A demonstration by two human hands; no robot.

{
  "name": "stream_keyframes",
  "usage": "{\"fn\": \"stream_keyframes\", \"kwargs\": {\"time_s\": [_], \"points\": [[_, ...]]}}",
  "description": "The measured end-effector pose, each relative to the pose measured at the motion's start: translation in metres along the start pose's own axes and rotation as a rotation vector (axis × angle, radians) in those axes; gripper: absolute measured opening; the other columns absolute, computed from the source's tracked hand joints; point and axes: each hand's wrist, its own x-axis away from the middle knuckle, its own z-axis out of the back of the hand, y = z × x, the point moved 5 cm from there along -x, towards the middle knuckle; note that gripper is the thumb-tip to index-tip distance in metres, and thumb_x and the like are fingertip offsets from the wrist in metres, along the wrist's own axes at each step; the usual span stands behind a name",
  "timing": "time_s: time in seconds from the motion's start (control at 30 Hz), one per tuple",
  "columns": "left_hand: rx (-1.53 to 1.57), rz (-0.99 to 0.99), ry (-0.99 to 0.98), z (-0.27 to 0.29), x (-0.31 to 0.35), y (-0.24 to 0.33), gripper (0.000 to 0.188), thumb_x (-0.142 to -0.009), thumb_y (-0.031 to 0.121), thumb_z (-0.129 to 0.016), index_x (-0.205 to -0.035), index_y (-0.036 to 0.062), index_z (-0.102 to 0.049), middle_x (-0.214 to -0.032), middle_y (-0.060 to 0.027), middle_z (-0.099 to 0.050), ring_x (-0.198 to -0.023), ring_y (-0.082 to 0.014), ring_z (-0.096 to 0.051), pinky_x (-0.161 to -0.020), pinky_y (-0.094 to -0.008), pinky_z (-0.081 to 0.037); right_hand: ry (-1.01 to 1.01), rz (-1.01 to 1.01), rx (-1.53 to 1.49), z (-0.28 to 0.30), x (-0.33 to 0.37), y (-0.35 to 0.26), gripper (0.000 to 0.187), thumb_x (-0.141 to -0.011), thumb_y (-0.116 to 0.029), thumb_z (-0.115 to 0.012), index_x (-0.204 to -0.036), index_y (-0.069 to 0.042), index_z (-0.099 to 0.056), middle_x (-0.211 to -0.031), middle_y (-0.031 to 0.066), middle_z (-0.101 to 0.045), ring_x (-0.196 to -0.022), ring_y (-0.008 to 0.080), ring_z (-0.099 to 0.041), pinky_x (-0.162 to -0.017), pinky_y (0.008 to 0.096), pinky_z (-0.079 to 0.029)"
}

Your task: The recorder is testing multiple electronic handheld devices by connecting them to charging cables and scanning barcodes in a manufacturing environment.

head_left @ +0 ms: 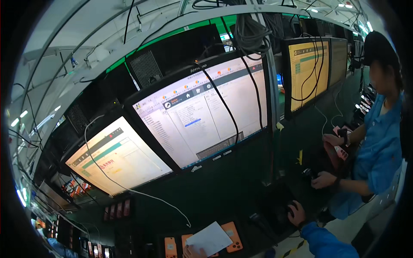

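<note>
Left hand (192, 252) cut off below, orange phone (234, 238) partly behind paper (211, 239)

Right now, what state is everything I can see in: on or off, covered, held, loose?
Left monitor: on
Middle monitor: on
Right monitor: on, cables hanging across it
White paper: partly covering the right orange phone
Right orange phone: lying back up
White cable: draped before the left monitor, near end apparently loose
Left hand: at the paper, grip unclear
Right hand: fingers curled, underside hidden
</note>
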Motion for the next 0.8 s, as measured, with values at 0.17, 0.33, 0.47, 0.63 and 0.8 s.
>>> {"fn": "stream_keyframes", "kwargs": {"time_s": [0.17,0.33,0.47,0.63,0.8], "points": [[0.014,0.023,0.11,-0.013,0.002,-0.007,0.058,-0.084,0.045,-0.053,-0.13,0.0092,-0.045,-0.14,-0.0144,-0.037,-0.127,-0.0358,-0.033,-0.105,-0.0494,-0.024,0.0,-0.021,0.018,-0.002,0.006,0.006,0.041,-0.07,-0.017,-0.065,-0.111,-0.01,-0.059,-0.126,0.0202,-0.046,-0.114,0.0387,-0.047,-0.096,0.0448,-0.042],[0.027,-0.008,0.024,-0.006,-0.004,-0.004,0.058,-0.084,0.044,-0.053,-0.13,0.0088,-0.045,-0.14,-0.0151,-0.037,-0.127,-0.0371,-0.033,-0.104,-0.0499,-0.025,0.037,0.004,0.021,-0.002,0.004,0.007,0.041,-0.07,-0.017,-0.064,-0.11,-0.01,-0.059,-0.126,0.0192,-0.047,-0.114,0.0376,-0.047,-0.096,0.0444,-0.042],[0.037,-0.047,0.098,-0.008,-0.005,0.001,0.057,-0.085,0.044,-0.052,-0.13,0.0093,-0.046,-0.138,-0.0163,-0.039,-0.126,-0.0375,-0.035,-0.104,-0.0485,-0.027,0.054,-0.04,0.055,0.007,0.005,0.004,0.041,-0.07,-0.017,-0.064,-0.11,-0.01,-0.059,-0.126,0.0182,-0.047,-0.113,0.037,-0.048,-0.095,0.0443,-0.042],[0.078,0.026,0.08,0.028,0.004,0.021,0.057,-0.084,0.042,-0.054,-0.128,0.0063,-0.046,-0.136,-0.0183,-0.042,-0.124,-0.037,-0.039,-0.104,-0.0466,-0.029,0.075,-0.059,0.04,0.014,0.001,-0.003,0.037,-0.073,-0.02,-0.063,-0.11,-0.012,-0.06,-0.126,0.0176,-0.048,-0.111,0.0376,-0.049,-0.094,0.0445,-0.043],[0.004,0.016,-0.014,0.047,0.003,0.043,0.056,-0.084,0.04,-0.054,-0.127,0.0057,-0.046,-0.133,-0.0175,-0.045,-0.122,-0.0363,-0.042,-0.102,-0.0456,-0.032,0.06,-0.095,0.04,0.014,0.006,0.004,0.037,-0.077,-0.022,-0.061,-0.113,-0.013,-0.059,-0.128,0.0173,-0.047,-0.112,0.0377,-0.048,-0.094,0.0445,-0.042]]}}
